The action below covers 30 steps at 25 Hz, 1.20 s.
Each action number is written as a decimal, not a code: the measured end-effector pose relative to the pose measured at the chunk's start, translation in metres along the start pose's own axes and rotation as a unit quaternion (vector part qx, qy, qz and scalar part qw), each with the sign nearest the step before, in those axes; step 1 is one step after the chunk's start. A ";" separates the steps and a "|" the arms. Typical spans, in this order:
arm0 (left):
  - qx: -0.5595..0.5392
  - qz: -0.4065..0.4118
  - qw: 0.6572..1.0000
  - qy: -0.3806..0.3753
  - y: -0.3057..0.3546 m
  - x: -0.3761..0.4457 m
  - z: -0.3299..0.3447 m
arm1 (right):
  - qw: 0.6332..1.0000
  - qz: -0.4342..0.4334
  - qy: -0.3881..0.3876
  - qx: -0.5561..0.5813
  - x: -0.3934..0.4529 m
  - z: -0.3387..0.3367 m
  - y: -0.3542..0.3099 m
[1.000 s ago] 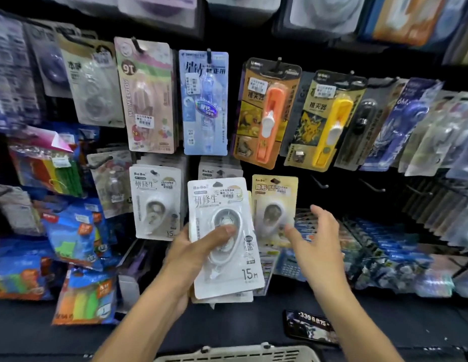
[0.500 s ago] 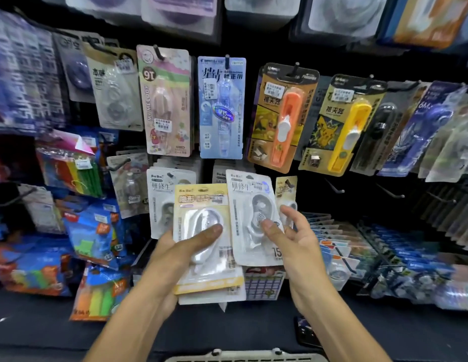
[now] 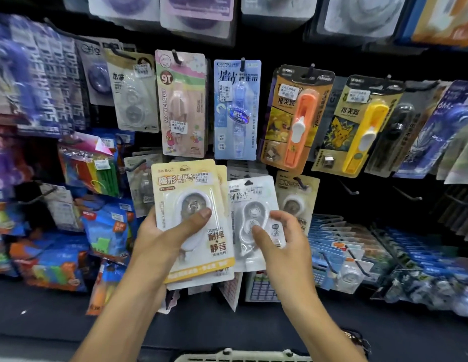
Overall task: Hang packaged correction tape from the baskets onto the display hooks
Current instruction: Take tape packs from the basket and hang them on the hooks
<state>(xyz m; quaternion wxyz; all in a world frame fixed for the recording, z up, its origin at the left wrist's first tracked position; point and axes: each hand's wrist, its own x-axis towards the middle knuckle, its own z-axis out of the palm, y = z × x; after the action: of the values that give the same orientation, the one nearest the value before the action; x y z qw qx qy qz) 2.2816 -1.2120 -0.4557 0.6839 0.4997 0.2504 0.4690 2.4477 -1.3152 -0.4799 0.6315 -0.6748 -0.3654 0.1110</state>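
A person faces a black display wall of hanging stationery, holding correction tape packs in both hands. At far left hang blurred dark cards reading "SUPERHERO" [image 3: 48, 100], with bags of coloured items below. On the upper hooks, a pink card [image 3: 181, 103] reads "MY MELODY" and "9T"; beside it hangs a blue pack [image 3: 236, 108], then an orange clip pusher [image 3: 296, 118] and a yellow clip pusher [image 3: 358, 126], both with price stickers. The left hand [image 3: 162, 236] grips a small stack fronted by a yellow pack [image 3: 191, 220] marked "BoBo", thumb pressed over the blister. The right hand [image 3: 277, 244] pinches a white pack [image 3: 251, 220] just beside it, thumb on the dispenser, fingers curled behind. A basket [image 3: 240, 357] rim shows at the bottom edge; its contents are out of view.
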 end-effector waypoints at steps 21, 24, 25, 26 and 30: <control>-0.016 -0.059 0.993 -0.101 -0.049 0.010 0.043 | 0.988 -0.003 0.140 0.068 0.002 -0.069 0.013; -0.020 -0.040 0.995 -0.089 -0.048 0.010 0.044 | 0.990 -0.006 0.141 -0.017 0.003 -0.086 0.019; -0.017 -0.035 0.995 -0.087 -0.048 0.009 0.045 | 0.991 -0.013 0.130 -0.034 0.004 -0.088 0.018; -0.014 -0.032 0.996 -0.085 -0.049 0.008 0.046 | 0.992 -0.020 0.115 -0.043 0.006 -0.089 0.016; -0.014 -0.025 0.997 -0.073 -0.052 0.006 0.049 | 0.991 -0.026 0.123 -0.049 0.005 -0.084 0.014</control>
<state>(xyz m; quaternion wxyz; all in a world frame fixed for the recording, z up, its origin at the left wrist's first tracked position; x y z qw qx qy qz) 2.3444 -1.2319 -0.4845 0.7190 0.5162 0.2058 0.4174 2.5079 -1.3761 -0.4760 0.6407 -0.7037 -0.3071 -0.0070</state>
